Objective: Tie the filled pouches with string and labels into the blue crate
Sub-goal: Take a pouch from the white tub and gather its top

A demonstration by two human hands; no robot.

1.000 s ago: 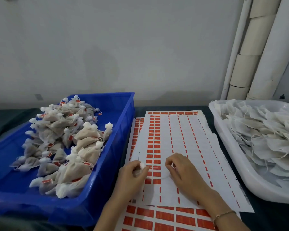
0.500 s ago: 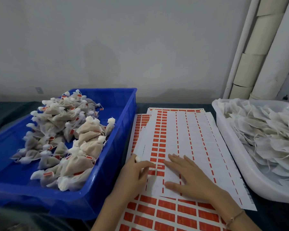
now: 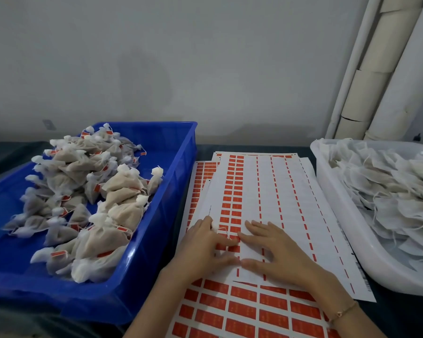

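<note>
The top label sheet [image 3: 269,191], white with rows of orange-red labels, lies in the middle under both hands. My left hand [image 3: 203,247] holds a small white pouch [image 3: 215,225], of which only the gathered top shows, with a thin string trailing from it onto the labels. Its fingertips touch a label in the red columns. My right hand [image 3: 276,252] rests flat on the sheet with fingers spread and straight. To the left, the blue crate [image 3: 181,172] holds a pile of tied pouches [image 3: 100,191] with red labels.
A white tub [image 3: 327,196] at the right is heaped with flat, untied pouches [image 3: 388,191]. More label sheets [image 3: 242,311] lie beneath the top one, reaching the near edge. Cardboard tubes and white pipes [image 3: 376,81] lean against the wall at the back right.
My right hand went from a pinch over the sheet to lying flat on it. My left hand slid its fingers right onto the red labels, still holding the pouch.
</note>
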